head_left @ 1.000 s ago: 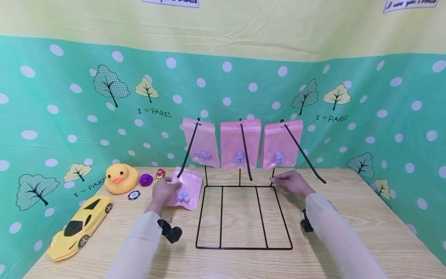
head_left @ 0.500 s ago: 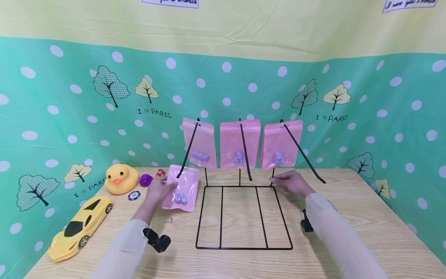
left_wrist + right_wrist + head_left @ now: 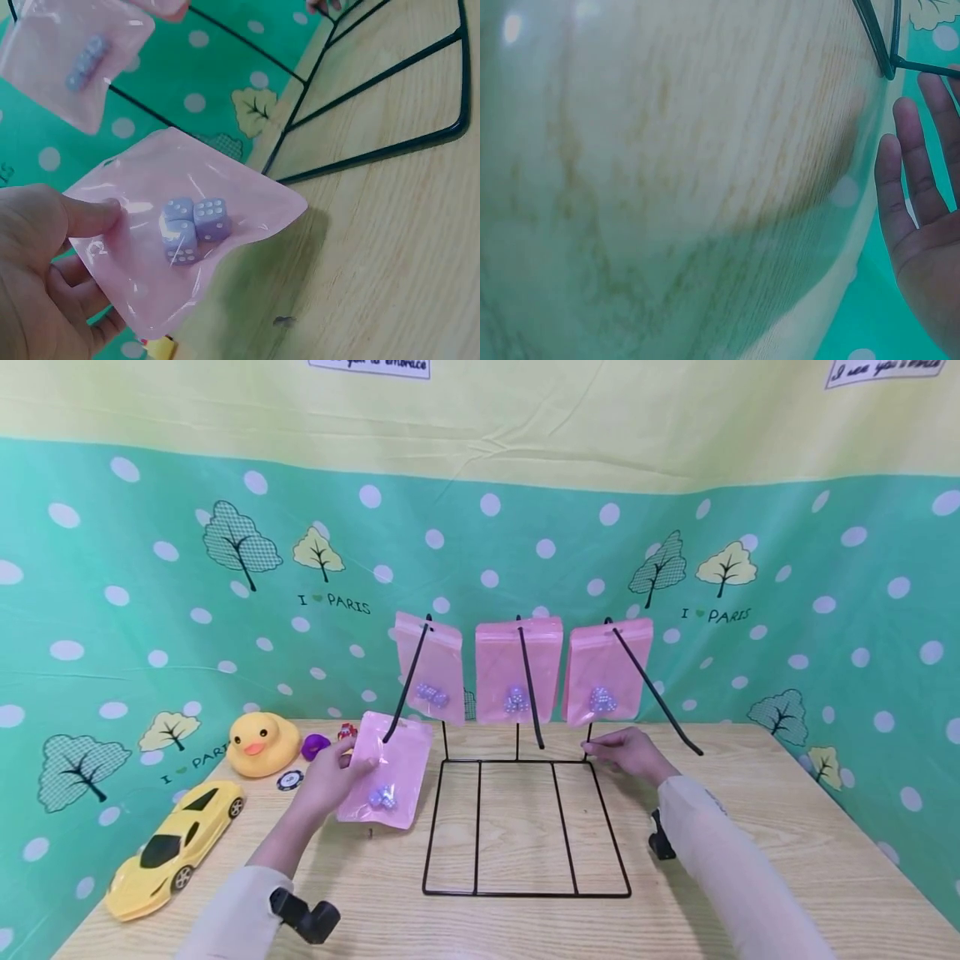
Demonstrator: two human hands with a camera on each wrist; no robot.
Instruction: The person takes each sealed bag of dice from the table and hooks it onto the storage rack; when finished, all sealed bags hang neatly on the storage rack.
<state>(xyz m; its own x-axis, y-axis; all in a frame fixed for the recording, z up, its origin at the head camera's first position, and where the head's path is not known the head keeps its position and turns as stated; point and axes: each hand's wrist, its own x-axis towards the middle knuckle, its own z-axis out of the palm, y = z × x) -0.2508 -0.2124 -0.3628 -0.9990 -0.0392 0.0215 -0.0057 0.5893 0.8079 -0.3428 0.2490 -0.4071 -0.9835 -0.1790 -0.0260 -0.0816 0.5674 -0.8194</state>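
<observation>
My left hand (image 3: 330, 778) pinches a pink zip bag (image 3: 401, 760) by its left side, thumb on the front. Several light purple dice (image 3: 193, 227) show through the bag in the left wrist view. In the head view, the end of the rack's left hook (image 3: 393, 718) crosses in front of the bag's top. My right hand (image 3: 626, 752) holds an upright of the black wire rack (image 3: 527, 895) at its back right corner. The right wrist view shows only some of that hand's fingers (image 3: 922, 172), fairly straight; the thumb is out of frame there.
Pink dice bags hang on the rack's left (image 3: 438, 660), middle (image 3: 498, 660) and right (image 3: 588, 664) hooks. On the left lie a rubber duck (image 3: 262, 745), a yellow toy car (image 3: 174, 847), a poker chip (image 3: 289, 780), a purple ring-like piece (image 3: 315, 746) and a small red toy (image 3: 347, 732).
My left hand has drawn the pink bag a little left and toward me, and the bag has tilted. The right hand and the rack stay where they were.
</observation>
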